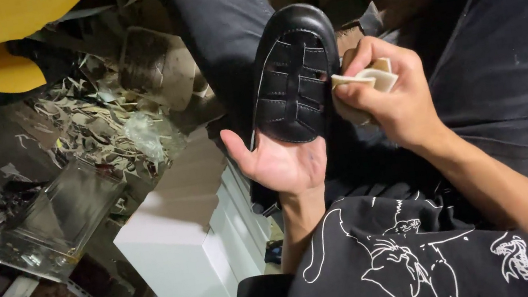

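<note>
Your left hand [282, 161] lies open, palm up, cradling the black shoe [293, 76], while your right hand's [391, 94] grip pinches a cloth [373, 77] against its side.

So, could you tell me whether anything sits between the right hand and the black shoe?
Only the folded cream cloth: the right hand pinches it against the side of the black shoe, which rests on the open left hand. Nothing else visible intervenes.

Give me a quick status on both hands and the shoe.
Left hand cradles black leather strapped shoe. Right hand presses folded cream cloth against its side. Nothing in the way.
</note>
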